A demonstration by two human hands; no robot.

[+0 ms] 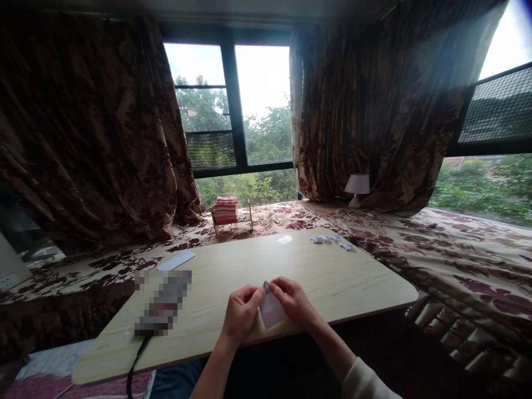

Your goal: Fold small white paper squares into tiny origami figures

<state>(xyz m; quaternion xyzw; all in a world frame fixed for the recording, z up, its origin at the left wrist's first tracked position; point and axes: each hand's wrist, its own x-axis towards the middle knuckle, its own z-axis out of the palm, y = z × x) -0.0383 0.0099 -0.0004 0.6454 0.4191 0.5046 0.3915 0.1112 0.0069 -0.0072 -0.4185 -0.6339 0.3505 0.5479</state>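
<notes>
Between my two hands, close to the near edge of the table, is a small sheet of white paper (272, 311) with its top drawn into a folded point. My left hand (242, 310) pinches the paper's left side near that point, thumb against the fingers. On the other side my right hand (293, 299) grips the upper right part, its thumb lying on the paper. The lower part of the sheet hangs free between the hands, just over the tabletop.
The pale wooden table (233, 277) bears a pixelated device (164, 305) with a black cable, a white pad (177, 260), a small white paper (285, 239) and several folded paper pieces (330, 240). Beyond stand a rack with folded striped towels (225, 209) and a lamp (357, 185).
</notes>
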